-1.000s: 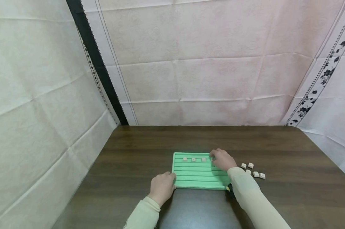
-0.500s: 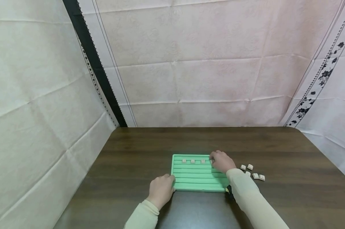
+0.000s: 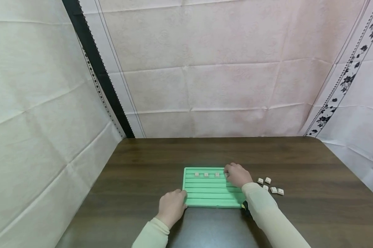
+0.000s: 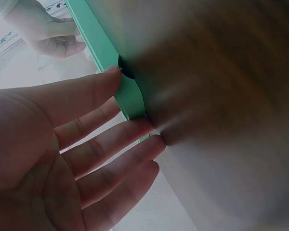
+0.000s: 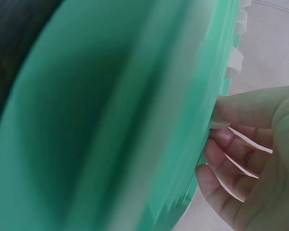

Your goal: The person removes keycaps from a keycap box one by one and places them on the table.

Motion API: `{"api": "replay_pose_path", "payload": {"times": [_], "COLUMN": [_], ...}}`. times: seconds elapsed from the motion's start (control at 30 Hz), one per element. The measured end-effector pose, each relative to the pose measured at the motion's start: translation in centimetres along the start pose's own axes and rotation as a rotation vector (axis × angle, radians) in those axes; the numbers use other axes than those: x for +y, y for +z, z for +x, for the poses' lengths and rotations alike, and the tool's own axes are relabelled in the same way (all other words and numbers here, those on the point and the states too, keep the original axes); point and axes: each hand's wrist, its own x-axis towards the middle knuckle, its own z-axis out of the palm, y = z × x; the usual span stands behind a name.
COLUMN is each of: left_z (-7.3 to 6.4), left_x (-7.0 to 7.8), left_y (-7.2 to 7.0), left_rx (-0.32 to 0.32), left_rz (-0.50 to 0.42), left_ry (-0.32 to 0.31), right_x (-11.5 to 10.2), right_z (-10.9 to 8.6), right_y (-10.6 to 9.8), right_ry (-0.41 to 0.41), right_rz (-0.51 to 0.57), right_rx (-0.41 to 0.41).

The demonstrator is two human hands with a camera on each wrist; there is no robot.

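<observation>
A green board (image 3: 211, 195) with raised horizontal ridges lies on the brown table. On its top row stand 3 small white keycaps (image 3: 206, 175), also seen edge-on as a keycap (image 5: 234, 62) in the right wrist view. My left hand (image 3: 171, 207) grips the board's near left corner; in the left wrist view its thumb (image 4: 94, 89) touches the front edge and fingers lie along the side. At the right end of the top row, my right hand (image 3: 238, 175) pinches another white keycap (image 5: 219, 124) against the board, mostly hidden by thumb and fingers.
Several loose white keycaps (image 3: 273, 190) lie on the brown table (image 3: 143, 172) to the right of the board, beside the right forearm. A small black and yellow object (image 3: 245, 207) shows under the right wrist. Pale cloths (image 3: 220, 86) hang behind and at both sides.
The head view has shifted slightly, so the scene sits a little further left. Both hands keep their places on the board, and the keycaps stay where they were.
</observation>
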Motion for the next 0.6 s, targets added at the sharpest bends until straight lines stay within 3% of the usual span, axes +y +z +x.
{"api": "replay_pose_path", "payload": {"times": [0.6], "left_z": [0.14], "left_x": [-0.21], "left_y": [-0.15], "left_rx": [0.003], "left_rz": [0.003], "left_ry": [0.019], "right_x": [0.23], "right_z": [0.13], "right_y": [0.01], "right_ry": [0.015], "right_rz": [0.005], "right_rx": [0.03]}}
